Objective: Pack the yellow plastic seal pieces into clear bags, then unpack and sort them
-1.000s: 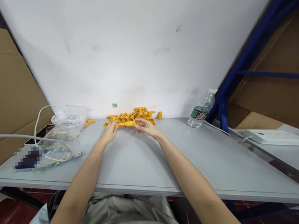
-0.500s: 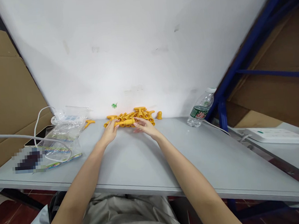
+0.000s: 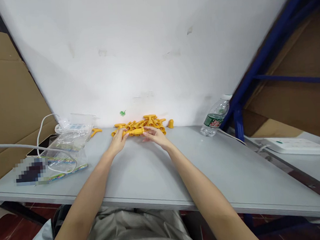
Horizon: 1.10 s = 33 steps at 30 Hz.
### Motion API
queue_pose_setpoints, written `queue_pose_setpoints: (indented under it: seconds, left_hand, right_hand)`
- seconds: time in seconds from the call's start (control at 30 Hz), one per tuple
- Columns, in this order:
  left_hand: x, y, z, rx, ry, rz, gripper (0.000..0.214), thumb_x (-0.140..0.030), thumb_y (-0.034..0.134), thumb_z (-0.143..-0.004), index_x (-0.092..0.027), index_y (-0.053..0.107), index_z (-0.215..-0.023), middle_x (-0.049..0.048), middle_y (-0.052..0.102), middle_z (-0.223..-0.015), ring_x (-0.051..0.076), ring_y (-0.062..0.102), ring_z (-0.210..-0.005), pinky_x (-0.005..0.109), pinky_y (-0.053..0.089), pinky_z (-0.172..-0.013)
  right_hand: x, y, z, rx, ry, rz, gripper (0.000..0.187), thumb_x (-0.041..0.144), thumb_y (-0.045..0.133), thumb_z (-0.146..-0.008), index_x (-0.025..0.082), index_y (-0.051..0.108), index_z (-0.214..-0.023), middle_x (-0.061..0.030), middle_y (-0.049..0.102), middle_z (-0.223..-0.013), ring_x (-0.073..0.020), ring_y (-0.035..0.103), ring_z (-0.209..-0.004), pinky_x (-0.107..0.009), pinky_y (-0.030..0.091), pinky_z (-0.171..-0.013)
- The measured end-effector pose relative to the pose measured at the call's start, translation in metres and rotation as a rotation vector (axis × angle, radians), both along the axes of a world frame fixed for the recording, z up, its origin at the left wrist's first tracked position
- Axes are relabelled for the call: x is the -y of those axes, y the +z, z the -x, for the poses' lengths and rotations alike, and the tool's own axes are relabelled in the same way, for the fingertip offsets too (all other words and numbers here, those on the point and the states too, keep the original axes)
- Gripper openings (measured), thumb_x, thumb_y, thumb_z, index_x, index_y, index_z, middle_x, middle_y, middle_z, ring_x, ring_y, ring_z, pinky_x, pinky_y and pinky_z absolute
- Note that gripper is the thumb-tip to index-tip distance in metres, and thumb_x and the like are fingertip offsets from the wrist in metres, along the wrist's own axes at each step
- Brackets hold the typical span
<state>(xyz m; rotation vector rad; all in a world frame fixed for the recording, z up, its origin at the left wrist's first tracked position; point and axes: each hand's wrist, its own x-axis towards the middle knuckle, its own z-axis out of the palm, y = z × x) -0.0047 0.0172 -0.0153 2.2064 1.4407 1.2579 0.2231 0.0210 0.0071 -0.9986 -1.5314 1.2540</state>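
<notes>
A yellow plastic corkscrew (image 3: 135, 132) lies level between my hands, just over the table, its ribbed cone-shaped part on the right. My left hand (image 3: 119, 140) is closed around its left end, and the handle is mostly covered by the fingers. At the right end, my right hand (image 3: 155, 136) pinches the cone's tip between thumb and fingers. Right behind the hands is a pile of similar yellow pieces (image 3: 149, 120) with T-handles and open cones. Off to the right stands a single yellow cone (image 3: 170, 123). Another T-handled piece (image 3: 96, 131) with a metal shaft lies left of my hands.
Clear plastic packaging (image 3: 68, 141), a white cable (image 3: 39, 134) and a dark phone (image 3: 45, 144) lie on the left of the grey table (image 3: 147, 175). On the right a water bottle (image 3: 216, 116) leans toward the blue frame (image 3: 238, 125). Beyond is a white power strip (image 3: 296, 145).
The corkscrew's two parts look closer together, with less of the narrow middle showing. Both hands stay in nearly the same place.
</notes>
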Motion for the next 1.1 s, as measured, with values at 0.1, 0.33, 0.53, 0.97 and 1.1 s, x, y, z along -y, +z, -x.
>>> queue_pose_setpoints:
  seconds: [0.1, 0.33, 0.53, 0.97, 1.1]
  left_hand:
    - [0.0005, 0.0007, -0.0001, -0.002, -0.004, 0.002, 0.020, -0.035, 0.042, -0.095, -0.022, 0.051, -0.107, 0.0088, 0.060, -0.114, 0.022, 0.056, -0.112, 0.039, 0.043, -0.099]
    - [0.0020, 0.0015, -0.0012, -0.008, -0.012, 0.003, 0.020, -0.035, 0.041, -0.095, -0.022, 0.050, -0.107, 0.0082, 0.061, -0.112, 0.022, 0.056, -0.110, 0.038, 0.043, -0.098]
    - [0.0028, 0.0020, -0.0013, -0.010, -0.009, 0.000, 0.019, -0.035, 0.042, -0.095, -0.022, 0.050, -0.107, 0.0075, 0.062, -0.111, 0.022, 0.057, -0.109, 0.038, 0.044, -0.097]
    - [0.0016, 0.0001, -0.0013, -0.017, -0.007, -0.029, 0.022, -0.037, 0.045, -0.094, -0.021, 0.051, -0.107, 0.0088, 0.061, -0.113, 0.022, 0.057, -0.111, 0.039, 0.045, -0.098]
    - [0.0014, -0.0024, -0.0019, -0.030, -0.007, -0.014, 0.026, -0.040, 0.042, -0.095, -0.021, 0.051, -0.111, 0.0102, 0.059, -0.116, 0.023, 0.055, -0.114, 0.041, 0.043, -0.101]
  right_hand:
    - [0.0006, 0.0011, 0.0001, 0.003, -0.003, 0.011, 0.052, 0.038, 0.073, -0.079, 0.017, 0.060, -0.124, -0.0088, 0.074, -0.095, -0.0175, 0.070, -0.070, -0.041, 0.059, -0.084]
    - [0.0023, 0.0036, 0.0006, -0.007, -0.017, 0.024, 0.047, 0.037, 0.073, -0.079, 0.016, 0.062, -0.120, -0.0075, 0.075, -0.089, -0.0173, 0.070, -0.068, -0.040, 0.059, -0.082]
    - [0.0049, 0.0062, 0.0017, -0.028, -0.027, 0.050, 0.043, 0.033, 0.073, -0.080, 0.015, 0.063, -0.118, -0.0074, 0.074, -0.087, -0.0176, 0.070, -0.068, -0.039, 0.059, -0.082]
    - [0.0047, 0.0059, 0.0039, -0.031, -0.044, 0.111, 0.033, 0.037, 0.072, -0.081, 0.017, 0.063, -0.105, -0.0042, 0.073, -0.076, -0.0171, 0.069, -0.066, -0.037, 0.059, -0.080]
    - [0.0067, 0.0061, 0.0060, -0.080, -0.001, 0.185, 0.026, 0.037, 0.068, -0.084, 0.020, 0.059, -0.101, -0.0042, 0.072, -0.083, -0.0164, 0.070, -0.068, -0.034, 0.060, -0.076]
